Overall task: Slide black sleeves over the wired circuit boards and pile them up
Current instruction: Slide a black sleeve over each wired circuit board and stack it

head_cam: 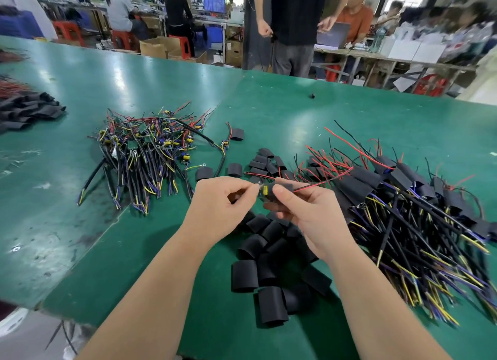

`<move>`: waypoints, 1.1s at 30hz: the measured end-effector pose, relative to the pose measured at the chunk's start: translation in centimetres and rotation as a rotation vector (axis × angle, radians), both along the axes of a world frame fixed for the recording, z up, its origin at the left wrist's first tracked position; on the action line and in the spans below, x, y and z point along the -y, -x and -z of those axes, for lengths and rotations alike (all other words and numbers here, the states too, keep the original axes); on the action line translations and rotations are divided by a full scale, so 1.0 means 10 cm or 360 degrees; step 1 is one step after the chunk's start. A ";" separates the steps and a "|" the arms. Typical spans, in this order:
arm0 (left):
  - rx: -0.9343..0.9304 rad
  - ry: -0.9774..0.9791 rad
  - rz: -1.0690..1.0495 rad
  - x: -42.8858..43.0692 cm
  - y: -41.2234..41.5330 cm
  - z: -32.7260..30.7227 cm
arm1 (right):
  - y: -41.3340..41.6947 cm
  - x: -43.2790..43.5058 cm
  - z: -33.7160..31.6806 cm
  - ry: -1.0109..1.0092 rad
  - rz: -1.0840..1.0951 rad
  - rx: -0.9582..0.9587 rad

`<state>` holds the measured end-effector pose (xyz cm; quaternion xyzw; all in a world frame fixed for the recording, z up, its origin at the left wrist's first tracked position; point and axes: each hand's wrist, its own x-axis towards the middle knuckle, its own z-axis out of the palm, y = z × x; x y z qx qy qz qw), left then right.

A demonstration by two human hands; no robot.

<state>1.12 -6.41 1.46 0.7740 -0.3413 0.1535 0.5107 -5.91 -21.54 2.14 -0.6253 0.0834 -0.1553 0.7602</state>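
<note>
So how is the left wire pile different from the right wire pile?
The left pile shows bare boards with yellow and blue parts; the right pile has its boards hidden in black sleeves. The left pile looks smaller and the right pile spreads wider. Both have black cables with yellow and purple ends, thin red wires, and lie on the green table.

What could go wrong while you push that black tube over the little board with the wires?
The yellow part on the circuit board, pinched by the left hand, might catch on the rim of the black sleeve that the right hand holds. The thin red wire poking out could snag or get tugged loose. The loose sleeves lie between the forearms near the table edge, so a nudge might knock some off.
</note>
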 end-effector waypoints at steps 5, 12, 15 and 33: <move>-0.0591 0.0220 0.0095 0.07 -0.02 0.01 | -0.01 -0.05 -0.01 -0.0153 0.0004 0.0121; -0.0911 0.0489 0.0324 0.04 -0.04 -0.04 | 0.02 0.01 -0.06 -0.0303 -0.0178 0.0249; -0.0933 0.0574 0.0361 0.04 -0.02 -0.05 | 0.02 0.02 -0.03 -0.0197 -0.0123 0.0212; -0.1071 0.0707 0.0293 0.03 -0.07 -0.06 | -0.01 -0.05 0.10 0.0477 0.0047 0.0161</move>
